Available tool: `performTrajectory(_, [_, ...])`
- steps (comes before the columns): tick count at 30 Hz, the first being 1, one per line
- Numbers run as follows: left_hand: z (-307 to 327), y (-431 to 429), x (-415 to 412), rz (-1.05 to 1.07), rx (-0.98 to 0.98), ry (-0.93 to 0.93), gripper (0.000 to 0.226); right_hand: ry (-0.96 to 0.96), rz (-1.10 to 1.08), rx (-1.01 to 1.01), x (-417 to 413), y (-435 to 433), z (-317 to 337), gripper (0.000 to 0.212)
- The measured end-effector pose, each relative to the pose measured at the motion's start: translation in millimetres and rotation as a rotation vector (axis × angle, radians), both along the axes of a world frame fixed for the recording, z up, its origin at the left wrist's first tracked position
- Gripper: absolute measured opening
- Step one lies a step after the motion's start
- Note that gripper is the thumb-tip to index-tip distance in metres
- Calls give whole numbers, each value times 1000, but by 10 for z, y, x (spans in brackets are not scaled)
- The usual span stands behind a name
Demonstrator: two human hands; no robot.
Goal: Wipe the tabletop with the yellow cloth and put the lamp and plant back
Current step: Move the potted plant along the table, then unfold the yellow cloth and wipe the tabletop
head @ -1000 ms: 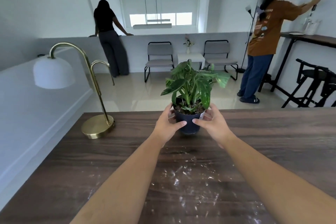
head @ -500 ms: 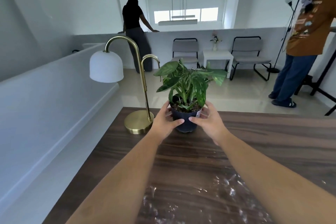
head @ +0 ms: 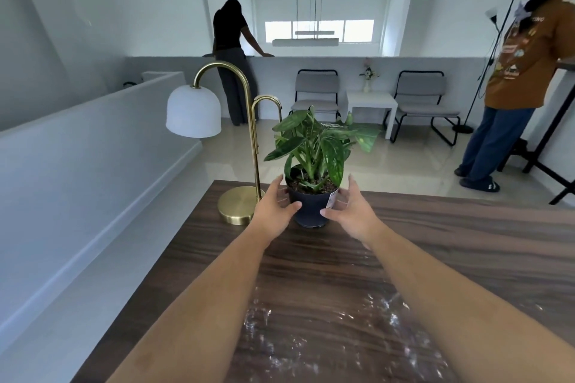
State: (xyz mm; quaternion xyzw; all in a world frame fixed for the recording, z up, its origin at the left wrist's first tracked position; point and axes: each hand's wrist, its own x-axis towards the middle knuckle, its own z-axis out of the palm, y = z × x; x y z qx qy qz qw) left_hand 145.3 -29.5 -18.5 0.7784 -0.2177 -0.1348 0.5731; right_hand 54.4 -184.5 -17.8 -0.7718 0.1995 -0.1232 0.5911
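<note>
A green plant (head: 314,146) in a dark pot (head: 309,211) stands on the dark wooden tabletop (head: 466,242), close to its far edge. My left hand (head: 273,205) and my right hand (head: 351,211) cup the pot from both sides, thumbs on its front. Just left of the pot is the brass lamp (head: 238,205) with its white dome shade (head: 193,112). White smears (head: 342,339) cover the near part of the tabletop between my forearms. The yellow cloth is not in view.
A white ledge (head: 93,171) runs along the table's left side. Beyond the far edge is open floor with two grey chairs (head: 317,93) and a small white table (head: 371,102). One person (head: 231,50) stands at the back, another (head: 516,71) at the right.
The plant, held in both hands, has moved left along the far edge and now stands right next to the lamp base. My view has turned left with it.
</note>
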Motion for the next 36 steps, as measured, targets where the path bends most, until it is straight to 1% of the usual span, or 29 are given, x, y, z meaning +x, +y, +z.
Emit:
performTrajectory(1, [56, 51, -50, 47, 24, -15, 67, 23, 2, -19, -30, 9, 13, 111])
performTrajectory(2, [113, 108, -103, 83, 42, -27, 60, 45, -15, -49, -61, 22, 33, 109])
performTrajectory(5, [239, 407, -334, 131, 86, -60, 47, 75, -76, -138, -308, 236, 129, 87])
performTrajectory(7, [332, 712, -540, 151, 169, -113, 41, 102, -56, -299, -521, 483, 167, 80])
performTrajectory(9, [375, 1072, -758, 209, 217, -133, 41, 127, 12, -481, -730, 800, 178, 79])
performTrajectory(10, [375, 1260, -884, 251, 238, -150, 41, 123, 65, -524, -831, 981, 172, 77])
performTrajectory(13, [283, 1822, -1279, 435, 298, -177, 40, 73, 253, -552, -1085, 1530, 144, 65])
performTrajectory(16, [115, 2364, -1704, 606, 393, -139, 40, 61, 462, -565, -1296, 2042, 71, 50])
performTrajectory(19, [-45, 2785, -2084, 676, 618, -62, 48, 86, 608, -580, -1504, 2445, -13, 41])
performTrajectory(21, [-129, 2968, -2298, 661, 788, -30, 54, 103, 655, -607, -1606, 2639, -81, 43])
performTrajectory(24, [-218, 3057, -2508, 609, 953, -75, 57, 153, 694, -668, -1705, 2824, -188, 52])
performTrajectory(26, [-240, 3070, -2582, 634, 1015, -90, 60, 162, 655, -700, -1730, 2915, -216, 54])
performTrajectory(30, [-247, 3087, -2605, 712, 1073, -57, 69, 223, 534, -756, -1695, 3022, -202, 65])
performTrajectory(32, [-236, 3078, -2582, 724, 1061, -26, 69, 262, 509, -767, -1649, 3046, -202, 65])
performTrajectory(34, [-221, 3075, -2546, 735, 991, 28, 63, 271, 522, -755, -1626, 3081, -208, 53])
performTrajectory(36, [-201, 3064, -2506, 700, 964, 32, 50, 212, 570, -659, -1628, 3106, -209, 28])
